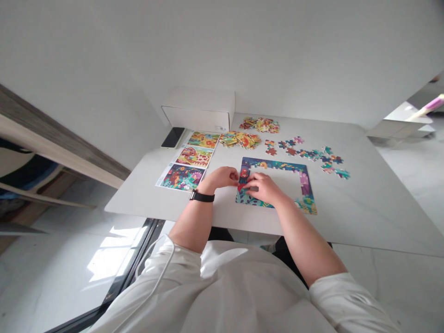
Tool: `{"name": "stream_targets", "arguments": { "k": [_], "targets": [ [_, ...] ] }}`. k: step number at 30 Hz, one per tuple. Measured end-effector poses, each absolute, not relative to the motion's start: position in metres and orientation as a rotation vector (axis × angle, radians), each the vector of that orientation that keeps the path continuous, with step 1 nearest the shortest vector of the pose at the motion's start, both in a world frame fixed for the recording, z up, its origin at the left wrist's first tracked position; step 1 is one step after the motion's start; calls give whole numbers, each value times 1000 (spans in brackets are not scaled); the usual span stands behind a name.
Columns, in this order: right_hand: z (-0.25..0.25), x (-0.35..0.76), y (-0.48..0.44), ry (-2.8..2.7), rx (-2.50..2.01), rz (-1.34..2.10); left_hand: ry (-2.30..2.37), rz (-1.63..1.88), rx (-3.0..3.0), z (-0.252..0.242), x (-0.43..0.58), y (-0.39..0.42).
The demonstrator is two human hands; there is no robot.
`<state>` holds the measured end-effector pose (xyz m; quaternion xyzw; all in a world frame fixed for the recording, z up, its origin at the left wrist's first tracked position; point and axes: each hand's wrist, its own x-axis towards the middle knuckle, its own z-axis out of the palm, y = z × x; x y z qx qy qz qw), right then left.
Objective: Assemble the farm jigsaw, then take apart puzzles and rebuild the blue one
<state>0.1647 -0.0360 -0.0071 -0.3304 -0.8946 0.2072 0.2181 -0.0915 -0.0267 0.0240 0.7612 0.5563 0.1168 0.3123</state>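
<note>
Closed white cardboard box (197, 111) at the far edge of a pale stone-topped table (194, 217), lid down, contents out of sight; a black phone (172, 137) lying flat just beside its left end. Only one container in view. Three printed jigsaw picture sheets (194, 156) in a column along the table's left side, near the box and phone. Two heaped piles of yellow-and-orange puzzle pieces (240, 140) beyond the hands, toward the far edge, and a scattered row of loose blue-and-brown pieces (312, 157) off to the right. Directly in front of the person, a rectangular puzzle border (277, 166) of joined pieces, lying flat and square to the table edge. Dark red puzzle piece (243, 175) at the border's left column, long axis roughly upright in view, running from the far edge toward the near edge, though its exact outline is hard to make out. Left hand (220, 178), black watch strap (201, 196) on its wrist, and right hand (262, 187) meeting at that piece, fingers curled inward and touching it; no telling whether pinching or merely pressing.
</note>
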Motion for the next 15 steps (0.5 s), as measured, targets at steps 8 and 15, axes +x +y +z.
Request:
{"name": "stream_targets", "arguments": {
  "k": [8,15],
  "targets": [
    [-3,164,-37,-2477,-960,589,1466,305,2030,24,-91,-26],
    [1,164,-38,-2497,-931,571,1460,282,2014,28,-89,-27]
  ]
}}
